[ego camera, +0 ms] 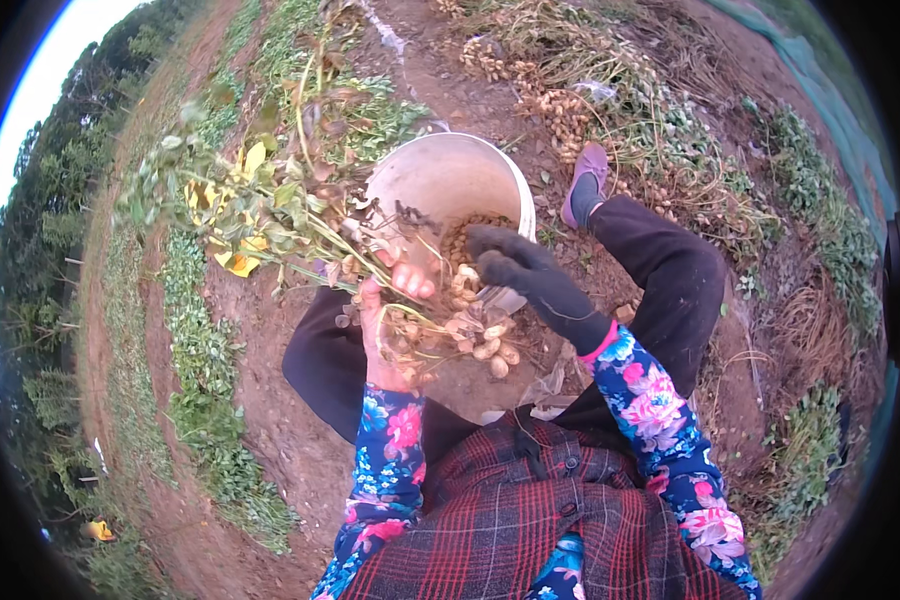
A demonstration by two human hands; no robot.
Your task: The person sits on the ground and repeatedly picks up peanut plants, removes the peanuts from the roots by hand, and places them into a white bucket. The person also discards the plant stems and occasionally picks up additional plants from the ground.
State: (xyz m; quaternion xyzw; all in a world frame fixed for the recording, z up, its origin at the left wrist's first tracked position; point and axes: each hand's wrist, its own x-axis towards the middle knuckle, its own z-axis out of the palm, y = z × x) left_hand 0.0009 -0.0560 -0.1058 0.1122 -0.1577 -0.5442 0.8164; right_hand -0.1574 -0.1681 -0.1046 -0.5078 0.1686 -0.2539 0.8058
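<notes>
My left hand (390, 322), bare, grips the stems of an uprooted peanut plant bunch (300, 217). Its leaves, some of them yellow, spread to the upper left, while the root end with pale peanut pods (495, 349) hangs to the right of my wrist. My right hand (529, 274) wears a dark glove and reaches over the near rim of a white bucket (526, 195). Its fingers are apart beside the roots, with nothing visible between them. Picked peanuts (480, 229) lie in the bottom of the bucket, partly hidden by the glove and leaves.
Pulled peanut plants with pods (570, 112) lie heaped on the soil at the upper right. My shoe (586, 176) is beside them. Green plant rows (202, 360) run along the left. A green net (832, 97) borders the far right. Clear plastic film (547, 386) lies between my legs.
</notes>
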